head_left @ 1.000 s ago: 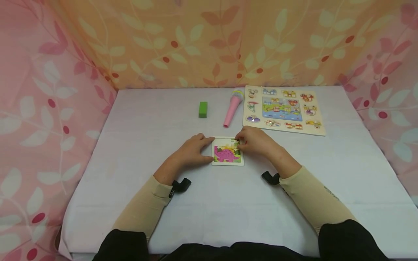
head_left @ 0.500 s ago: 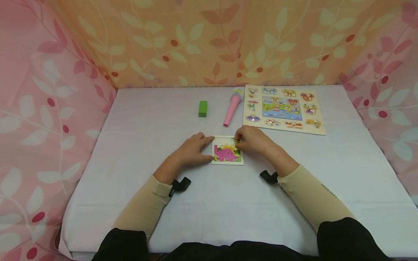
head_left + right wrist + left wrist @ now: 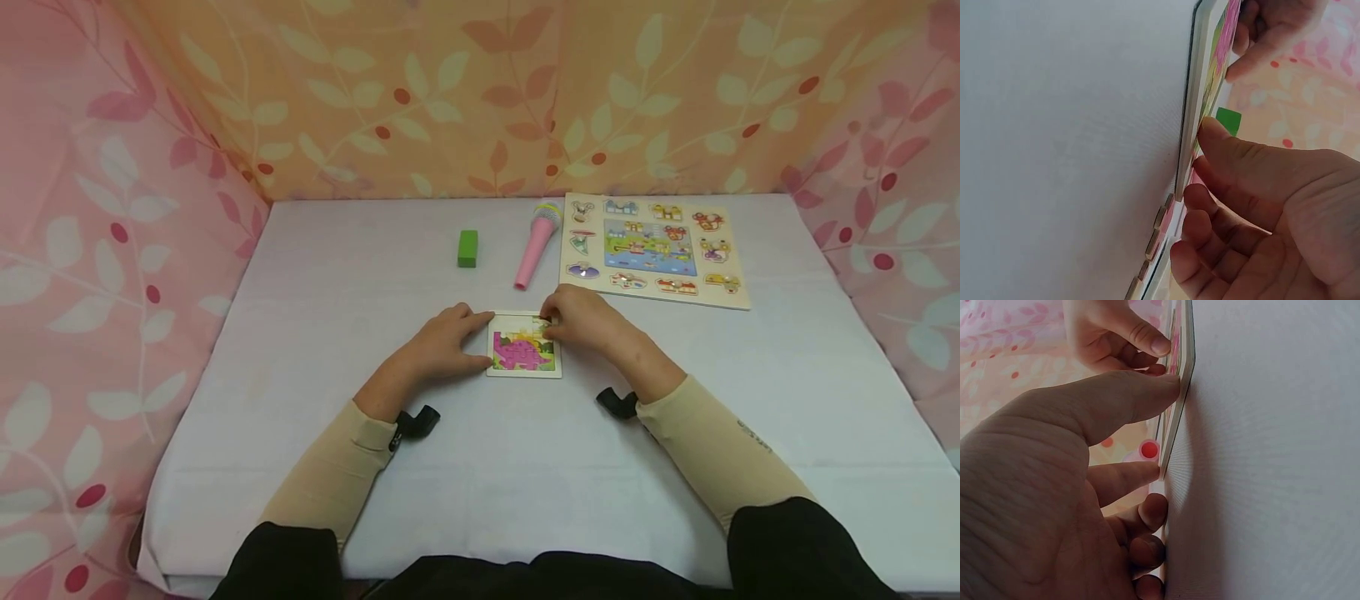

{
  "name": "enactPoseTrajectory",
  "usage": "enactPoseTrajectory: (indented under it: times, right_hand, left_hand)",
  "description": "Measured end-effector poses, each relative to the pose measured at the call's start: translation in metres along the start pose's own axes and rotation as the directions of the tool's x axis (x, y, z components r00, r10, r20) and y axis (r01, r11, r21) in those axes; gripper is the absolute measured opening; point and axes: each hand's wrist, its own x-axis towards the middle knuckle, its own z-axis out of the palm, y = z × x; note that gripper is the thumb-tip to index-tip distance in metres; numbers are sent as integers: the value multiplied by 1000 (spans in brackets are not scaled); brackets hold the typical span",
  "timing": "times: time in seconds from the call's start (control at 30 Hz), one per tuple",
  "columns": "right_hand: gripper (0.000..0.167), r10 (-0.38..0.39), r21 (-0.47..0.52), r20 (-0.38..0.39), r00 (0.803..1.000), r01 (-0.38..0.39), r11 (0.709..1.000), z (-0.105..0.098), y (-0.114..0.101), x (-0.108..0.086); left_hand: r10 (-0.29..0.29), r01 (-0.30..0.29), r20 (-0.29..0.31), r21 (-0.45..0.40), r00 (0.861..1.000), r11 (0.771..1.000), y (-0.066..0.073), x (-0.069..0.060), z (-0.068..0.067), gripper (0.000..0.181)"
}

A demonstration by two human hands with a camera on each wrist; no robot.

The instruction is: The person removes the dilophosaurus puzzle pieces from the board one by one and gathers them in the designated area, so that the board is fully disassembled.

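In the head view, soft, even light spreads over the white bench (image 3: 480,483), with faint shadows beside the sleeves (image 3: 708,454) and a wide-angle flare toward its near corners. Both wrist views are dimmer and greyer. In the left one, a soft-edged shadow runs along the puzzle (image 3: 1174,428), while the curtain (image 3: 1016,337) behind looks pale and out of focus.

Beige forearm sleeves (image 3: 328,477), dark lettering (image 3: 753,435) on the right, black upper sleeves (image 3: 806,546); black angled wrist pieces (image 3: 420,422)
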Motion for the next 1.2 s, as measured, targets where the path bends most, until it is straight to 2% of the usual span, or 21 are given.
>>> enactPoseTrajectory:
  times: [0.4, 0.73, 1.07, 1.2]
  right_hand:
    - [28, 18, 43, -14, 1000, -18, 999, -1, 0, 0]
    - [34, -42, -7, -31, 999, 42, 999, -7, -2, -8]
    - [35, -122, -25, -118, 985, 120, 992, -22, 3, -26]
    - [34, -129, -32, -144, 981, 125, 992, -28, 7, -32]
  left_hand:
    - [4, -4, -4, 1, 1000, 1000, 0, 1, 1, 80]
    - [9, -9, -14, 4, 1000, 1000, -1, 1, 2, 80]
    - [17, -17, -26, 9, 1000, 1000, -3, 1, 4, 80]
    - [9, -8, -20, 12, 1000, 1000, -2, 1, 3, 80]
